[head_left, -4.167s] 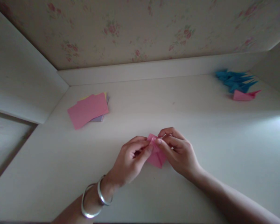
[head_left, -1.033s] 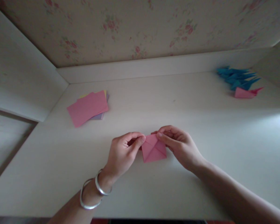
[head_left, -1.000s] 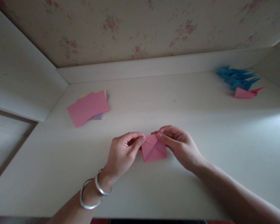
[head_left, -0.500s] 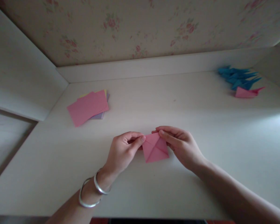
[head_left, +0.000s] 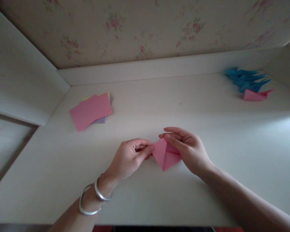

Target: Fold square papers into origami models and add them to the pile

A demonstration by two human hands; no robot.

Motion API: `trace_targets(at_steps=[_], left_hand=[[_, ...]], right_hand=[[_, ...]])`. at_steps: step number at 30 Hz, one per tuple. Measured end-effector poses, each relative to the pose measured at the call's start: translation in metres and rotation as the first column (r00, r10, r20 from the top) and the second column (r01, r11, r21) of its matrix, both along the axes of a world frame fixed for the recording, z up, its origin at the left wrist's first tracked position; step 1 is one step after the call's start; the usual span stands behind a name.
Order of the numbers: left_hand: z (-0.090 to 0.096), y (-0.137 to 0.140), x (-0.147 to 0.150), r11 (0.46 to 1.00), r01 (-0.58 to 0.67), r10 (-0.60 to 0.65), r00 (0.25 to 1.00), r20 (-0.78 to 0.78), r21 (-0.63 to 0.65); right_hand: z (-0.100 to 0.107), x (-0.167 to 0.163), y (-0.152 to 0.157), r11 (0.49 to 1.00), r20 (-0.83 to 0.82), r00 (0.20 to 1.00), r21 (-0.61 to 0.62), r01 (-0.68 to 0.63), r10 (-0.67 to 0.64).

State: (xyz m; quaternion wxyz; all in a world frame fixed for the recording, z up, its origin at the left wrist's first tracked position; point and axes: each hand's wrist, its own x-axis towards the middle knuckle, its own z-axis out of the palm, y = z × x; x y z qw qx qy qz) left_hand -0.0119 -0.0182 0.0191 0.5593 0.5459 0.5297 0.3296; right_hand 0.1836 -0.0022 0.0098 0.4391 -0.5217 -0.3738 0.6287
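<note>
A pink folded paper (head_left: 164, 155) with crease lines is held over the white desk, one corner pointing down toward me. My left hand (head_left: 132, 158) pinches its left corner between thumb and fingers; two silver bangles (head_left: 96, 199) circle that wrist. At the upper right edge, my right hand (head_left: 186, 148) grips the paper, thumb in front and some fingers behind. Part of the paper's right side is hidden by the right hand.
Pink sheets (head_left: 90, 111) lie on yellow and purple ones at the left. Far right, several blue folded paper figures (head_left: 246, 79) sit beside a pink folded figure (head_left: 256, 95). A white ledge (head_left: 145, 71) runs along the floral wall (head_left: 125, 32).
The pink paper has turned from a squarish pose to one with a corner pointing down. My left hand has shifted slightly right. Both hands keep hold of it.
</note>
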Motion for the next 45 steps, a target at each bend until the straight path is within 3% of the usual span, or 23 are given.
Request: trace_targets(at_steps=[4, 10, 14, 23, 27, 30, 37, 45], left_hand=[[0.002, 0.001, 0.002, 0.997, 0.064, -0.065, 0.998, -0.02, -0.037], [0.002, -0.001, 0.001, 0.999, -0.032, 0.033, 0.999, -0.026, 0.035], [0.004, -0.004, 0.0, 0.992, -0.054, 0.065, 0.993, -0.095, 0.111], [0.002, -0.005, 0.001, 0.987, -0.106, 0.111, 0.993, -0.035, 0.124], [0.0, -0.005, 0.0, 0.986, -0.118, 0.12, 0.993, -0.016, 0.117], [0.0, -0.004, -0.001, 0.988, -0.089, 0.093, 0.995, -0.03, 0.124], [0.006, -0.001, -0.002, 0.957, -0.021, 0.093, 0.967, -0.237, 0.289], [0.003, -0.004, -0.004, 0.857, 0.068, 0.127, 0.933, -0.337, 0.511]], right_hand=[[0.0, 0.001, 0.002, 1.0, 0.046, 0.999, 0.009, 0.008, -0.008], [0.005, 0.001, 0.005, 0.993, -0.008, 0.997, -0.089, -0.073, 0.073], [0.007, 0.001, 0.004, 0.987, -0.031, 0.988, -0.052, -0.151, 0.149], [0.003, 0.001, 0.003, 0.986, 0.096, 0.983, 0.034, -0.163, 0.159], [0.002, 0.001, 0.003, 0.993, 0.017, 0.993, -0.027, -0.118, 0.118], [0.001, 0.002, 0.003, 0.991, -0.059, 0.989, 0.005, -0.135, 0.135], [0.0, 0.009, 0.001, 0.95, 0.077, 0.959, 0.132, -0.282, 0.274], [-0.002, 0.011, 0.001, 0.885, 0.099, 0.891, 0.112, -0.452, 0.443]])
